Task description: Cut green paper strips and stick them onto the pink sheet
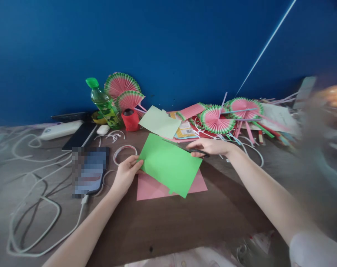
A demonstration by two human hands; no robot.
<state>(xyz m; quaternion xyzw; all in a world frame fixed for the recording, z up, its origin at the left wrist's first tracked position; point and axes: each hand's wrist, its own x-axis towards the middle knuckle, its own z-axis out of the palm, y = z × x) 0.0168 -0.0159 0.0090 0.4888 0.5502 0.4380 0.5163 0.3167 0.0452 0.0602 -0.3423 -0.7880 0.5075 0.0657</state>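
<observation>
My left hand [128, 168] pinches the left edge of a bright green sheet of paper [168, 163], thumb on top. In my right hand [205, 147] is a pair of dark-handled scissors [197, 151], its blades lying along the sheet's upper edge and partly hidden. The green sheet is held tilted above the table, over a pink sheet of paper [148, 190] that shows below and to the right. A small green scrap [171, 192] sticks out under the lower edge. Behind, a pale green sheet [160, 122] rests on other papers.
Pink and green folded paper fans [217, 119] lie at the back right, others [122, 86] at the back left. Beside those stand a green-capped bottle [104, 104] and a red container [131, 120]. A phone [94, 170] and white cables [36, 218] spread across the left.
</observation>
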